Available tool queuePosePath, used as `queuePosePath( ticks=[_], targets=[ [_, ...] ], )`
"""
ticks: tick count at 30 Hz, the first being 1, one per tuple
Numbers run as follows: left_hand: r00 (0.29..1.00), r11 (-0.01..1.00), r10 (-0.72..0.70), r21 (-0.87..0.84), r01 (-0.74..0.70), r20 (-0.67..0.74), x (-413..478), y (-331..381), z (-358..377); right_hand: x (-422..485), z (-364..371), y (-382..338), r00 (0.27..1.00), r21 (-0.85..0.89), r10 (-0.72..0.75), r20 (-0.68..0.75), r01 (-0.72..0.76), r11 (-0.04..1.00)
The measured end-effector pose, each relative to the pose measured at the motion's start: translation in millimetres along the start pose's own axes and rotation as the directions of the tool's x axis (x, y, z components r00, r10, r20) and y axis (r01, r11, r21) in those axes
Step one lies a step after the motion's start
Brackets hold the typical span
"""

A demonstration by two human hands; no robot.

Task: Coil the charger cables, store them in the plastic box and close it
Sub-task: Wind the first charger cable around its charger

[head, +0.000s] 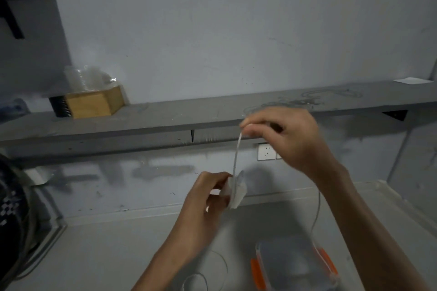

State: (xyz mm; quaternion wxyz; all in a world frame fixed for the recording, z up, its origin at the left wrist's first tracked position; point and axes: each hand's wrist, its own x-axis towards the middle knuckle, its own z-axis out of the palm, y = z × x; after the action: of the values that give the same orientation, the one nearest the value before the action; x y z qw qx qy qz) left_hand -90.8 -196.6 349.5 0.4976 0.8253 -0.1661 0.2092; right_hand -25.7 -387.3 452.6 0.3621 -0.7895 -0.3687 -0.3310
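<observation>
My left hand (208, 198) holds a small white coil of charger cable (236, 192) in front of the wall. My right hand (286, 134), higher up and to the right, pinches the same white cable, and a taut stretch (236, 156) runs between the two hands. A thin loose part of the cable (316, 210) hangs from under my right wrist toward the counter. The clear plastic box (293, 264) with orange clips stands on the counter at the lower right, under my right forearm. Another thin cable (208, 276) lies looped on the counter to its left.
A grey shelf (165, 116) runs along the wall, with a wooden box (94, 101) and clear cups at its left and a tangle of thin cables (307, 99) at its right. A wall socket (266, 151) sits under the shelf. A dark object (14, 215) stands at the left edge.
</observation>
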Motion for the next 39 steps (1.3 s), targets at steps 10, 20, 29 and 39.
queuePosePath(
  ticks=[10,20,29,39],
  targets=[
    [0.999,0.969,0.037,-0.243,-0.035,0.003,-0.1,46.6,-25.2,-21.4,57.1,30.6,0.954,0.343,0.264,0.140,-0.297,0.891],
    [0.902,0.783,-0.413,-0.554,0.283,-0.123,60.9,0.5,-35.7,-119.6,116.6,-29.0,0.787,0.540,0.502,0.358,-0.614,0.576],
    [0.920,0.911,-0.367,-0.256,0.325,-0.137,46.6,-34.5,-22.0,-99.8,38.8,-41.0,0.957,0.048,0.229,0.176,-0.241,0.969],
    [0.997,0.989,0.057,-0.139,-0.048,0.056,-12.9,23.7,-6.0,-21.4,14.6,12.1,0.992,0.121,0.117,-0.047,-0.111,0.986]
  ],
)
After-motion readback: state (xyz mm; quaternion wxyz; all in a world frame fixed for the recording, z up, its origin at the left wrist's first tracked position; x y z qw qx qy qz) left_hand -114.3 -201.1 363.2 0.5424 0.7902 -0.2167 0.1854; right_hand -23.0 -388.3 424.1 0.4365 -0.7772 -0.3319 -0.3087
